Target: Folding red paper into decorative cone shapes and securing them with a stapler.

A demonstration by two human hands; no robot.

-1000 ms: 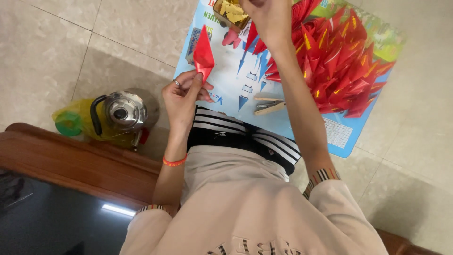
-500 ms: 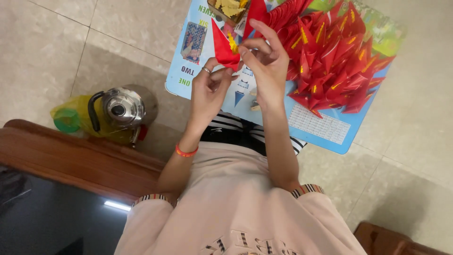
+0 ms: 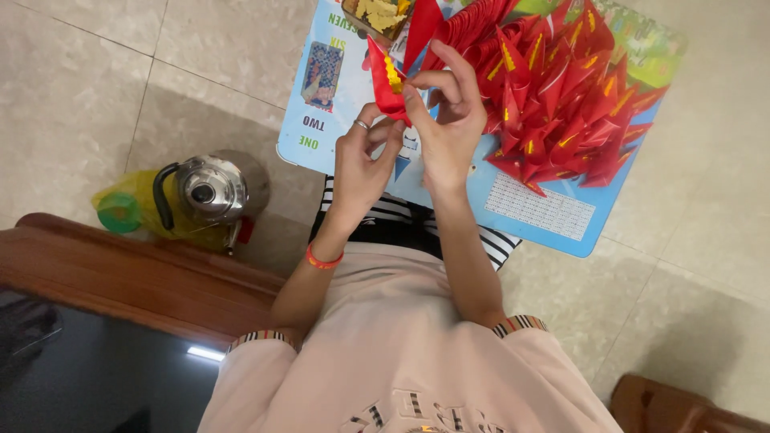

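My left hand, with a ring and an orange wristband, and my right hand meet over my lap. Both pinch one folded red paper piece with yellow marks, held upright between the fingertips. Just right of it, a big pile of similar folded red paper pieces lies on a blue printed poster spread on the floor. A small box of yellowish bits sits at the poster's top edge, beyond my hands.
A steel kettle stands on the tiled floor to the left, beside a yellow-green plastic item. A wooden furniture edge with a dark glossy panel runs along the lower left.
My right hand came back from the red pile and joined my left hand. Both now grip the red piece, which has shifted right and higher over the poster.
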